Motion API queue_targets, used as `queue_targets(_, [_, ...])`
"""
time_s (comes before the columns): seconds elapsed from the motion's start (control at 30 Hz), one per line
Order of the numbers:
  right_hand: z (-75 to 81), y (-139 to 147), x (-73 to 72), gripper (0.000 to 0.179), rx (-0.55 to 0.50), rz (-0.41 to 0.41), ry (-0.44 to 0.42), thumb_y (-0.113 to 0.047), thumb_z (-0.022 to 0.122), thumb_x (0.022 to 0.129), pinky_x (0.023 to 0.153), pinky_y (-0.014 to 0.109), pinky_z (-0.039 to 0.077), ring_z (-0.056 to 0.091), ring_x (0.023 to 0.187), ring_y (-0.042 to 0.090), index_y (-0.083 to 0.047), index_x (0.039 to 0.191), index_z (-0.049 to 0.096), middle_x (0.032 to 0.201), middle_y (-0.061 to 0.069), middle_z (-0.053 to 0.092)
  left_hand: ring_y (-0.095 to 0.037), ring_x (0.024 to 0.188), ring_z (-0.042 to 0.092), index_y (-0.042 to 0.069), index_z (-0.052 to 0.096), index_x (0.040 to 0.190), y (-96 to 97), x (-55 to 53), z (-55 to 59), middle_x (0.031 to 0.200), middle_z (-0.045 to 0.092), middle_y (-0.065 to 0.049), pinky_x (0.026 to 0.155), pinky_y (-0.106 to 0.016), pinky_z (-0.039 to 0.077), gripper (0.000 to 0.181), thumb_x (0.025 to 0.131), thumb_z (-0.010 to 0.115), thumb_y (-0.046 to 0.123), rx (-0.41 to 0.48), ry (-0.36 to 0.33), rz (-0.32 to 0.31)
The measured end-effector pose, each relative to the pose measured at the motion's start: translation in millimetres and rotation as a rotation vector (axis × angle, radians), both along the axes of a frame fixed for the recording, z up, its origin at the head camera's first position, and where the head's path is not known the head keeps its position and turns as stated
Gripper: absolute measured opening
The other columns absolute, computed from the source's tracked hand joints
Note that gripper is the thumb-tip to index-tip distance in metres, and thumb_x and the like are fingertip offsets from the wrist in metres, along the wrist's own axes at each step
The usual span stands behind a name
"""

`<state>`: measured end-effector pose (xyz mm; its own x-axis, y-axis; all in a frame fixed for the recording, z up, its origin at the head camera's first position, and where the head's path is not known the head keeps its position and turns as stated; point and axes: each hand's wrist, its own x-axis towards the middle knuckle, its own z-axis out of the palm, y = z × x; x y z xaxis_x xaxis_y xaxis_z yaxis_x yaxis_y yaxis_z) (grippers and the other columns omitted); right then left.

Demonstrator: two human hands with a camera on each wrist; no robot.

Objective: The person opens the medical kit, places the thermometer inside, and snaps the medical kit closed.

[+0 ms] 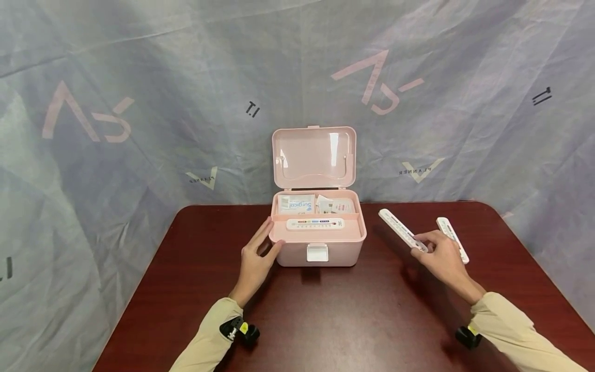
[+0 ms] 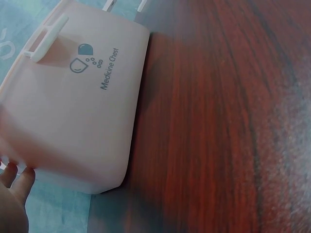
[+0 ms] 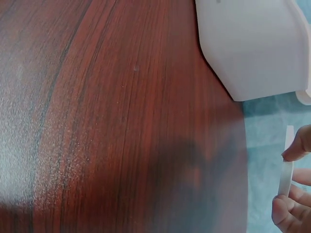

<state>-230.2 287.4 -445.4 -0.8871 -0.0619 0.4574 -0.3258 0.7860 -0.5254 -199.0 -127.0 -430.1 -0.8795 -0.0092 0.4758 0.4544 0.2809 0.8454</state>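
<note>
Two pale sleeves (image 1: 204, 330) fill the foreground above a dark red-brown bench (image 1: 334, 315), where a person's left hand (image 1: 255, 256) rests against the left side of a pink medicine box (image 1: 290, 256), its lid (image 1: 314, 155) raised before a grey cloth backdrop (image 1: 297, 51). The left grip is spread, thumb and fingers set apart at the rim. To the right of the box, the right hand (image 1: 441, 258) pinches the near end of a white thermometer (image 1: 398, 227) between thumb and fingers, apparently off the bench, its far end pointing toward the back edge. A second thermometer (image 1: 453, 237) lies just beside that hand on its outer side; a third thermometer (image 1: 315, 223) lies crosswise in the front compartment of the box, with two packets (image 1: 296, 204) in the divided section behind. Held so near one end, the thermometer seems likely to dip or twist, so a firm pinch and a level wrist would serve well, and a hold nearer the middle better. Light pressure from the left hand should steady the box without tipping it, while the right needs care not to brush its loose neighbour.
</note>
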Motion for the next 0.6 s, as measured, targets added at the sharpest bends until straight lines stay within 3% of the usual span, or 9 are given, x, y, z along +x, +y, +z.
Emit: queue_targets(0.6, [2.7, -5.3, -5.0, 0.025, 0.0, 0.044, 0.024, -0.005, 0.075, 0.065, 0.053, 0.021, 0.03, 0.046, 0.059, 0.014, -0.003, 0.091, 0.072, 0.071, 0.003, 0.054, -0.034, 0.131, 0.039, -0.008, 0.048, 0.134, 1.7, -3.0, -8.1, 0.142, 0.042, -0.022, 0.091, -0.06, 0.041, 0.053, 0.086, 0.069, 0.004, 0.022, 0.03, 0.005])
